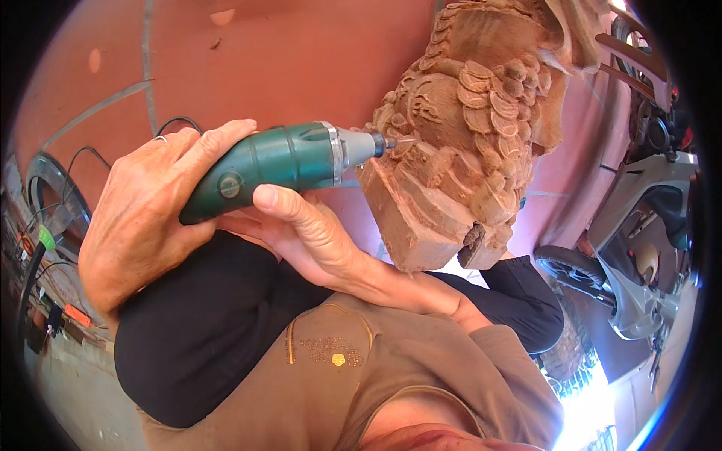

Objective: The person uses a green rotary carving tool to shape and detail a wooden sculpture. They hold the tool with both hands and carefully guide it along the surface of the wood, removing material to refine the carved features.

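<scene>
My left hand [147,199] is wrapped round the rear of a green die grinder [282,159] with a grey nose. My right hand [312,233] reaches across and cups the grinder from beneath, its thumb up along the near side and its fingers partly hidden under the body. From the nose a thin metal bit [406,140] points right, at the surface of a brown wooden carving [466,143]; whether it touches cannot be made out. The carving has rows of rounded overlapping scales, deep folds and a blocky base, and it lies tilted at the upper right.
Reddish tiles [286,60] cover the floor. A black cord [180,120] runs behind my left hand. A grey wheel-like ring [60,195] and assorted small items lie at the far left. A parked motorbike [639,248] stands at the right, beside a wooden chair [639,64].
</scene>
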Motion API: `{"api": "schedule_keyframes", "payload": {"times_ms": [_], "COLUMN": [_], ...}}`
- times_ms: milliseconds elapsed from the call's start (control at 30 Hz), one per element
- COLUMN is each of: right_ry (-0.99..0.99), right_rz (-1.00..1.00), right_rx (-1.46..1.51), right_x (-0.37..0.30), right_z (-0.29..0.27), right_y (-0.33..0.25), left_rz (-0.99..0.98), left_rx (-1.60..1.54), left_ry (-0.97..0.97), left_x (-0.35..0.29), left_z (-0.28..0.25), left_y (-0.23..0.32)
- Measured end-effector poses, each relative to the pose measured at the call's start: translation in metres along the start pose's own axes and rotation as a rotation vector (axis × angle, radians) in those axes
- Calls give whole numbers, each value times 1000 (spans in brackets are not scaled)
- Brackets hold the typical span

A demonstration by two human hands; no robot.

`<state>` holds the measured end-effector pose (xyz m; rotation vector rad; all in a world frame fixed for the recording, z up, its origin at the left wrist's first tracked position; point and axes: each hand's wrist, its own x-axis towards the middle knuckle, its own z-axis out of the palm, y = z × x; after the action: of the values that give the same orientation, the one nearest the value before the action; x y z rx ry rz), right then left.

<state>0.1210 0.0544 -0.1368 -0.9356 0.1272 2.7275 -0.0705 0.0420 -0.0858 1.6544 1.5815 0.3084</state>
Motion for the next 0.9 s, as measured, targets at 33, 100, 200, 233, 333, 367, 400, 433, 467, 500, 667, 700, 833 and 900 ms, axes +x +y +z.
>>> {"api": "schedule_keyframes", "payload": {"times_ms": [33,100,200,233,333,367,400,433,467,500,667,700,833,900], "right_ry": [27,68,114,126,111,108,105,101,113,125,143,138,158,173], "right_rz": [11,2,-3,-4,1,-15,-31,-46,-50,-54,-72,-70,-88,-87], "right_rx": [2,-27,-32,-28,-10,-28,-46,-64,-76,-88,-123,-112,-95,-104], "right_x": [2,3,4,5,4,4,3,2,1,0,3,3,2,2], "right_z": [-2,-3,-8,-11,-14,-14,-13,-14,-14,-15,-29,-28,-28,-30], "right_y": [0,0,1,1,3,2,1,1,2,3,7,7,8,8], "left_rz": [4,-16,-12,-4,0,-9,-18,-27,-15,-5,-30,-22,-10,-12], "left_rx": [-15,-62,-153,-187,-245,-269,-292,-315,-323,-330,-381,-394,-412,-427], "left_ry": [-4,-13,-5,2,-14,-6,2,10,29,49,34,40,48,53], "left_x": [2,4,5,6,6,5,4,2,1,0,2,2,2,2], "left_z": [4,11,24,29,32,34,36,38,42,48,59,60,65,67], "left_y": [-5,-11,-20,-23,-28,-27,-26,-25,-27,-30,-34,-34,-38,-39]}}
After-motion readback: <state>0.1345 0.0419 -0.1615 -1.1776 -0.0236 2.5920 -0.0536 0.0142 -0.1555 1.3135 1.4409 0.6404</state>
